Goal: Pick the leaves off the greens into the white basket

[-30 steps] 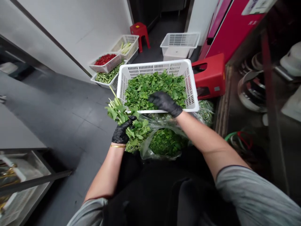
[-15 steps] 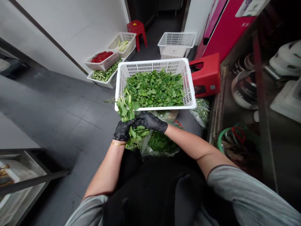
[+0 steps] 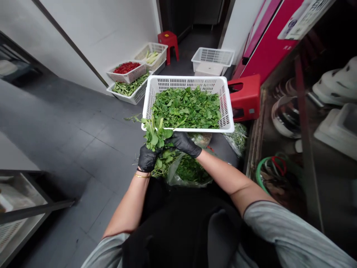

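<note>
My left hand (image 3: 146,159), in a black glove, is closed round a bunch of leafy green stalks (image 3: 155,137) held upright just below the white basket (image 3: 189,83). My right hand (image 3: 184,143), also gloved, pinches leaves on the same bunch from the right. The basket is full of picked green leaves (image 3: 187,108). Under my hands a clear plastic bag (image 3: 187,172) of more greens lies on my lap.
Against the left wall stand white baskets of red chillies (image 3: 126,68), green beans (image 3: 128,88) and pale stalks (image 3: 152,56). Behind are an empty white basket (image 3: 212,59) and two red stools (image 3: 245,97). A shelf with metal bowls (image 3: 287,115) runs along the right.
My right hand left the basket's leaves and came back to the bunch in my left hand. The bunch has been raised slightly nearer the basket's front edge.
</note>
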Available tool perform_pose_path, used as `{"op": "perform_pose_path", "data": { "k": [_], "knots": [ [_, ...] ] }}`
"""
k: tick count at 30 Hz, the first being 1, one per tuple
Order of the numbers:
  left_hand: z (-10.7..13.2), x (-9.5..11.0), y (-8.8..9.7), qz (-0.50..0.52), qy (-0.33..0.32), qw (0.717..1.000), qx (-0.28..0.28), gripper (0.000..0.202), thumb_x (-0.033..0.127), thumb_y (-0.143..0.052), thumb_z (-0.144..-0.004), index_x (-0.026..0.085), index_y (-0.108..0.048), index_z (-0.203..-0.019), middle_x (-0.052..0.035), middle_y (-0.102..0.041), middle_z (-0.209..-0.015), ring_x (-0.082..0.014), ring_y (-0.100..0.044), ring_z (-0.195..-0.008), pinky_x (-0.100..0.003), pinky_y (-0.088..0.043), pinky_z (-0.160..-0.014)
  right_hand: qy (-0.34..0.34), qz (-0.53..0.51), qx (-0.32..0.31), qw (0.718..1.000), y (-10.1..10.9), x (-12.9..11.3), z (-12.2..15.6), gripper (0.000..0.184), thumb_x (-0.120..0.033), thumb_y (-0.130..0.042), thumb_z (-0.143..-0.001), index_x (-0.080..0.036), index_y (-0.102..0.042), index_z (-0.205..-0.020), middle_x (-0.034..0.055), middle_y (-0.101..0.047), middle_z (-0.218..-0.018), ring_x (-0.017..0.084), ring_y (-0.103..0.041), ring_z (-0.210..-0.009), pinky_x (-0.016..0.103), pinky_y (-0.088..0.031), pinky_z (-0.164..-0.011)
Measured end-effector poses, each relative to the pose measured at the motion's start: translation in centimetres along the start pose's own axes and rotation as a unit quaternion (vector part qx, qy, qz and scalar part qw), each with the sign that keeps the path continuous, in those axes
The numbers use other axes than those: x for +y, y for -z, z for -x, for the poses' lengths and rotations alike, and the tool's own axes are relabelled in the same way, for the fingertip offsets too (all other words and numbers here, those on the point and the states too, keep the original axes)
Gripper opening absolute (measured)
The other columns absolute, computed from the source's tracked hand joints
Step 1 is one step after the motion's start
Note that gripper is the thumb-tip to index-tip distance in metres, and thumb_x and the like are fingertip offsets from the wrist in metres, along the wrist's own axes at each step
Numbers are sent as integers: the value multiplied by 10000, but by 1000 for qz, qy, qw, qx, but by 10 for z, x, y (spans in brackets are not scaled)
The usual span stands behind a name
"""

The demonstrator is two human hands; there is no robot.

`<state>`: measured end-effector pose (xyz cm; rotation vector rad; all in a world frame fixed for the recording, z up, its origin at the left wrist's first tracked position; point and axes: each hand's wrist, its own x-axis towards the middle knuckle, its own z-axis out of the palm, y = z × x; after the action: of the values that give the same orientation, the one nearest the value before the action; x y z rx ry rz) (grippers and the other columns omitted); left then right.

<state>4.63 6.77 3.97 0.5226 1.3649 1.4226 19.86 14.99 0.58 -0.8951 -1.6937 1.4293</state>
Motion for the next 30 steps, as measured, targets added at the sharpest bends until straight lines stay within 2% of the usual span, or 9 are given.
{"op": "perform_pose_path", "data": {
  "k": [3,5,9,13,16,18,21,25,30],
  "knots": [
    [-2,-4,7,-9,37,999,-4,233,96,-896,-502,145,-777,-696,-25,-755,-666,-111,-561,-448,-220,-458,-414,17,127,94,987,30,6,-6,166,-274,-648,-802,-176,-657,-669,88,-712,-795,209,-663,-847,327,-525,-824],
    [-3,-9,10,46,91,995,-5,210,143,-887,-532,118,-777,-710,-30,-741,-640,-94,-544,-419,-211,-460,-408,-24,97,120,988,39,10,-5,193,-293,-618,-823,-163,-667,-690,74,-694,-741,174,-637,-721,296,-523,-718],
    [-6,-24,8,102,132,986,-9,193,154,-864,-590,137,-780,-763,-42,-749,-682,-152,-657,-527,-253,-555,-506,-115,-75,-32,990,15,16,9,331,-464,-672,-806,-137,-714,-780,44,-693,-698,139,-600,-576,260,-499,-564],
    [-5,-28,6,57,107,992,-20,221,70,-846,-590,199,-788,-760,-45,-761,-728,-238,-739,-728,-318,-614,-640,-38,-83,-63,994,-5,18,8,361,-497,-764,-717,-142,-702,-723,56,-737,-763,162,-641,-696,292,-547,-674],
    [1,-19,10,47,106,993,-35,237,46,-854,-569,191,-776,-739,-25,-733,-670,-191,-683,-596,-263,-567,-528,16,-5,-41,999,24,18,-3,236,-375,-742,-747,-157,-690,-672,63,-756,-777,182,-670,-747,342,-572,-779],
    [4,-12,13,53,126,989,-51,177,95,-859,-595,159,-761,-728,-15,-702,-616,-134,-597,-473,-225,-509,-442,32,13,19,999,53,20,-9,171,-299,-701,-767,-163,-694,-664,79,-766,-812,193,-689,-789,361,-573,-837],
    [7,-9,15,112,159,978,-73,155,134,-824,-665,119,-763,-807,-31,-732,-691,-52,-494,-401,-171,-463,-403,14,-17,54,998,71,21,-7,207,-325,-697,-792,-163,-707,-663,85,-762,-798,202,-703,-809,372,-575,-878],
    [2,-23,10,191,180,961,-87,164,132,-791,-737,137,-756,-896,-3,-717,-677,-32,-468,-380,-150,-446,-401,-14,-72,-41,996,32,16,4,321,-480,-767,-783,-162,-770,-831,62,-776,-857,223,-713,-881,386,-583,-897],
    [-8,-45,6,178,166,969,-37,173,174,-809,-723,173,-755,-887,-30,-770,-752,-175,-725,-639,-291,-616,-628,-8,-72,-151,986,-15,18,10,388,-530,-759,-787,-160,-779,-902,65,-770,-877,210,-695,-862,368,-579,-870]
  ]
}}
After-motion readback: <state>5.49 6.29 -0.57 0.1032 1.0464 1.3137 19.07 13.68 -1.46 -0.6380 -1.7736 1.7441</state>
